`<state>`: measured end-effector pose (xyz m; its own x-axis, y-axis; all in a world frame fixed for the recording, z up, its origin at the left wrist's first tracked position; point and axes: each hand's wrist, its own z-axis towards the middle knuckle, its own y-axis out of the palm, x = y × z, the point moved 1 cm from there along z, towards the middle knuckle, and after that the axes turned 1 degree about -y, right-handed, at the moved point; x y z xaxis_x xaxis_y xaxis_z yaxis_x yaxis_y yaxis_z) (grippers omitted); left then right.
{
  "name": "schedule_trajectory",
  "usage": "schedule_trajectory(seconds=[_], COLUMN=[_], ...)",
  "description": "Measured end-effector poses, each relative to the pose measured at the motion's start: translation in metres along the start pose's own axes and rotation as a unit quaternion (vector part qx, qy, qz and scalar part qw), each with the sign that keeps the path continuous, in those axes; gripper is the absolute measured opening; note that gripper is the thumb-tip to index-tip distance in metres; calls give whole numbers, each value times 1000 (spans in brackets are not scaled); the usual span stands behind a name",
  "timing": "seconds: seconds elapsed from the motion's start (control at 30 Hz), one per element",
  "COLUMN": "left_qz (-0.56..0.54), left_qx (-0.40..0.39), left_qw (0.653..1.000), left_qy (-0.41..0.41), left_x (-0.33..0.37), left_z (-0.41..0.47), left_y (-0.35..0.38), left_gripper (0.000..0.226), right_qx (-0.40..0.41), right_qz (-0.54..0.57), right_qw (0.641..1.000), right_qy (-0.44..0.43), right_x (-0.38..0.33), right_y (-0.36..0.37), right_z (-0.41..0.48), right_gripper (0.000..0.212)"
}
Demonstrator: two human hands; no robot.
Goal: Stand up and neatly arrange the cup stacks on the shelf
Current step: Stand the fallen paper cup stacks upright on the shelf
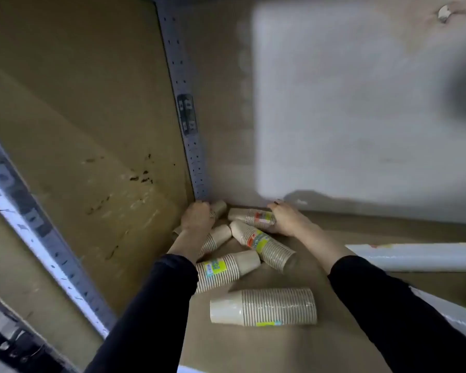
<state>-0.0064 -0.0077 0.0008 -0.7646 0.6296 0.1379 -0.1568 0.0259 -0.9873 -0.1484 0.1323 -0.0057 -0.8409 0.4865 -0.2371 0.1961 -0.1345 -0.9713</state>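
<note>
Several wrapped stacks of beige paper cups lie on their sides on the brown shelf board point(320, 238). My left hand point(197, 218) reaches into the back left corner and grips a stack point(219, 208) lying against the steel upright. My right hand point(285, 219) grips the wide end of another lying stack point(250, 217) at the back wall. Between my arms lie a stack with a yellow label point(262, 246), a short stack point(216, 239) and one with a green label point(226, 269). The nearest stack point(264, 306) lies crosswise in front.
A perforated grey upright point(184, 109) stands in the corner, with a brown side panel point(78, 146) to its left. Behind is a grey wall point(361, 103). White wrapped packs point(420, 257) lie on the shelf at the right, one more point(463, 316) nearer.
</note>
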Motion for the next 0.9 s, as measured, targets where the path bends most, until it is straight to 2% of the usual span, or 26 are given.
schedule_trajectory(seconds=[0.17, 0.37, 0.5, 0.6, 0.67, 0.8, 0.9], left_qz=[37, 51, 44, -32, -145, -362, -422], left_qx=[-35, -53, -32, 2, 37, 107, 122], left_qw=[998, 995, 997, 999, 987, 921, 889], left_qy=[-47, -62, -49, -42, -58, -98, -131], left_x=[-2, -12, -11, -7, -4, -3, -5], left_z=[14, 30, 31, 28, 27, 25, 21], left_y=[12, 20, 16, 4, -5, -11, -7], left_gripper=[33, 32, 35, 55, 62, 59, 62], right_qx=[-35, -26, 6, 89, 161, 266, 280], right_qz=[-13, -43, -8, 109, 202, 312, 341], right_qw=[999, 999, 1000, 988, 962, 899, 880], right_qy=[11, 13, 26, 60, 91, 152, 175], right_x=[4, 9, 11, 14, 15, 14, 15], right_y=[9, 19, 17, 7, 2, -2, 0], right_z=[18, 32, 32, 30, 29, 25, 17], right_gripper=[59, 57, 57, 55, 52, 39, 43])
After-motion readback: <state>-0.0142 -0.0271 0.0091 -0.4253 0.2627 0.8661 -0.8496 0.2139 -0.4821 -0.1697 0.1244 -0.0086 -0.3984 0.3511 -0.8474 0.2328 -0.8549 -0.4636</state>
